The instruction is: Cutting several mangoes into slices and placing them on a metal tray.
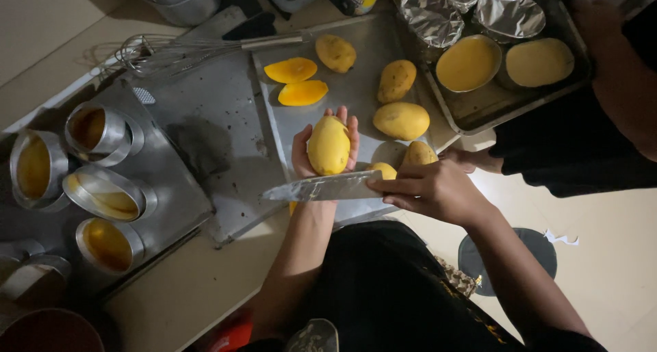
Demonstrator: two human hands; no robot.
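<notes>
My left hand (pixel 301 150) cradles a whole yellow mango (pixel 328 145) upright over a steel tray (pixel 356 92). My right hand (pixel 431 188) grips a large knife (pixel 321 188), its wide blade lying flat and pointing left, just below the mango. On the tray lie two cut mango halves (pixel 295 82), flesh up, and several whole mangoes (pixel 401 121). Two more mangoes (pixel 417 153) sit right behind my right hand.
A wire whisk (pixel 171 51) lies across a metal sheet (pixel 205 119). Several round tins (pixel 102 194) with yellow filling stand at left. At upper right, another person in black (pixel 616 71) holds a tray (pixel 479 109) of foil-covered and yellow-filled moulds.
</notes>
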